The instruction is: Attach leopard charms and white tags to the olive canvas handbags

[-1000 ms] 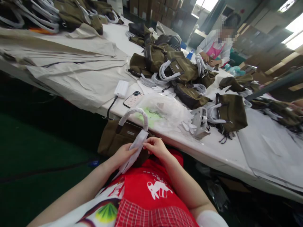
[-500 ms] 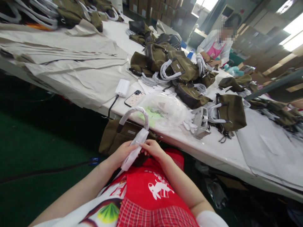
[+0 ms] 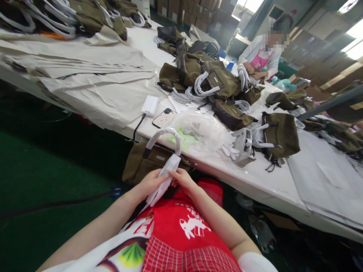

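Observation:
An olive handbag is against the table's near edge, in front of my body. Its far handle stands up in an arch, covered in white wrapping. Closer to me, a strip of white wrapping lies lengthwise along what looks like the near handle. My left hand pinches this strip from the left side. From the right, my right hand presses thumb and fingers against it, close to the left thumb. The handle inside the strip is hidden, as are some of my fingertips.
On the table lie a phone, a white power bank with a cable, clear plastic and a tape dispenser. Several olive bags are piled behind. Brown paper sheets cover the left. A co-worker stands across the table.
The view has shifted slightly, so everything sits a little farther right. Both hands stay on the white wrapping with almost no movement.

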Demonstrator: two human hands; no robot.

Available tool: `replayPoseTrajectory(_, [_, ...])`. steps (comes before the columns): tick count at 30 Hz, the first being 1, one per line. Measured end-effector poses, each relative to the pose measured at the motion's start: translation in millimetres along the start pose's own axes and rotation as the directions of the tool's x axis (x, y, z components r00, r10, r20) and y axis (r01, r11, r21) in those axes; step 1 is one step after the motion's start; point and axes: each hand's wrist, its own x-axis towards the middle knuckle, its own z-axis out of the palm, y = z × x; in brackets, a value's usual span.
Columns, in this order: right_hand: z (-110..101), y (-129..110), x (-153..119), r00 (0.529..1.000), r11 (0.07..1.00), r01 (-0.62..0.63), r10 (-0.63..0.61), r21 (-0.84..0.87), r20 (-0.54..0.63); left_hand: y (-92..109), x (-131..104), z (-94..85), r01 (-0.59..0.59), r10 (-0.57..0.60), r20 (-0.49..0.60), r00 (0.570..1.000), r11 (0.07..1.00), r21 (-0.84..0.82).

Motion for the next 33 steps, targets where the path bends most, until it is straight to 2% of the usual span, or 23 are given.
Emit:
replayPoseTrajectory(5, [-4,5,0,0.996,0.997,0.008,-0.014,0.077,0.083,-4,2,-6.4,0.051,-0.051,0.004,0.999,0.999,-0.001])
replayPoseTrajectory(8, [-4,10,2,0.996,0.984,0.013,-0.027,0.176,0.081,-2,-9,-13.3,-0.007,0.008,-0.025,1.000,0.999,0.054])
replayPoseTrajectory(10, [-3,10,2,0.996,0.969,0.001,-0.021,0.246,0.082,2,-24,-18.4,-0.090,0.097,-0.027,0.995,0.975,0.201])
replayPoseTrajectory(12, [-2,8,-1,0.992,0.946,-0.040,-0.001,0.320,0.127,5,-41,-21.4,-0.138,0.166,-0.037,0.985,0.908,0.395])
replayPoseTrajectory(14, [0,5,-5,0.978,0.931,-0.093,0.019,0.354,0.208,7,-56,-20.8,-0.140,0.228,-0.097,0.969,0.827,0.544])
replayPoseTrajectory(16, [5,1,-9,0.956,0.936,-0.136,0.038,0.325,0.290,7,-64,-17.5,-0.154,0.319,-0.166,0.933,0.773,0.616])
replayPoseTrajectory(19, [15,-2,-13,0.937,0.951,-0.166,0.070,0.259,0.343,4,-67,-11.4,-0.244,0.449,-0.166,0.878,0.717,0.653])
replayPoseTrajectory(21, [21,-2,-14,0.943,0.960,-0.168,0.089,0.226,0.322,4,-66,-8.5,-0.296,0.484,-0.121,0.867,0.694,0.657])
replayPoseTrajectory(24, [28,1,-13,0.967,0.969,-0.144,0.094,0.200,0.238,7,-67,-5.9,-0.330,0.489,-0.074,0.869,0.684,0.651])
replayPoseTrajectory(28, [33,5,-13,0.985,0.975,-0.126,0.100,0.185,0.143,9,-74,-6.5,-0.362,0.461,-0.023,0.887,0.725,0.586])
replayPoseTrajectory(30, [34,4,-14,0.981,0.971,-0.137,0.106,0.198,0.161,7,-76,-8.4,-0.367,0.458,-0.012,0.889,0.728,0.579])
replayPoseTrajectory(33, [32,-3,-18,0.962,0.932,-0.173,0.090,0.319,0.258,4,-76,-11.3,-0.369,0.471,-0.003,0.882,0.696,0.616])
